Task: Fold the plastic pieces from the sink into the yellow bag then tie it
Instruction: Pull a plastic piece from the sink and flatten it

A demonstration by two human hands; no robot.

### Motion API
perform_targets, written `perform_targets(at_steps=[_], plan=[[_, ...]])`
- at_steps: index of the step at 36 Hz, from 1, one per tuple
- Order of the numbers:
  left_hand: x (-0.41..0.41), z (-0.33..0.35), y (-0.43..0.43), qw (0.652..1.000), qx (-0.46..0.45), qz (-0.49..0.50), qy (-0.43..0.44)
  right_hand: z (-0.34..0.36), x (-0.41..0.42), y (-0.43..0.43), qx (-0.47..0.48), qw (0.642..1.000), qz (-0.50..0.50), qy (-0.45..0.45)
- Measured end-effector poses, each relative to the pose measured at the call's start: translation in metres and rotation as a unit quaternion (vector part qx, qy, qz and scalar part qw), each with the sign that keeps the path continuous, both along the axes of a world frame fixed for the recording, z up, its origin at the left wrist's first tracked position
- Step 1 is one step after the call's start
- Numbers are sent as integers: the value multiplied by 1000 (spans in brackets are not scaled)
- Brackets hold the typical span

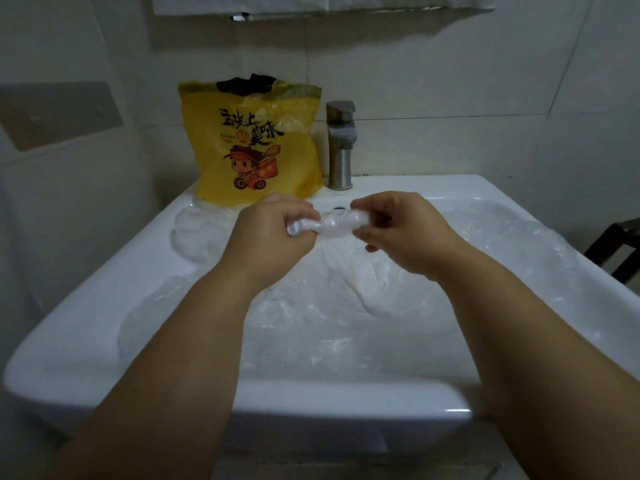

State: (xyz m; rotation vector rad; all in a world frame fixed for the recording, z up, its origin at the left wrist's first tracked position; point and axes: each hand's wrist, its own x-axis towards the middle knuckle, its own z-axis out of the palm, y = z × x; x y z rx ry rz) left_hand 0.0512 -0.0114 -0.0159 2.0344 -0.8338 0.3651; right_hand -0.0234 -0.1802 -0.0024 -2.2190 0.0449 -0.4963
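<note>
A small rolled piece of clear plastic (329, 224) is held above the white sink (346, 396). My left hand (273, 233) grips its left end and my right hand (401, 230) pinches its right end. Several more clear plastic pieces (332, 313) lie crumpled in the basin and over its rim. The yellow bag (254, 147), printed with a cartoon figure and black characters, stands upright on the sink's back left corner with its top open and something dark inside.
A metal tap (340, 143) stands just right of the yellow bag at the back of the sink. White tiled walls surround it. A dark piece of furniture (616, 247) shows at the right edge.
</note>
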Motion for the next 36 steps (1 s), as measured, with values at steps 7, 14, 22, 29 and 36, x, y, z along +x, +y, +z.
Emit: perform_targets(at_steps=[7, 14, 22, 29, 36], plan=[[-3, 5, 0, 990, -74, -55, 107, 2, -4, -2, 76, 995, 54, 41], [-7, 7, -2, 983, -88, -94, 131, 7, -5, 8, 259, 951, 93, 143], [-7, 9, 0, 978, -89, -100, 157, 7, -6, 3, 284, 947, 110, 104], [-9, 11, 2, 977, -95, -95, 165, 7, -7, 3, 240, 960, 120, 81], [-8, 7, 2, 975, -54, -87, 199, -2, 1, -2, 78, 996, 31, 30]])
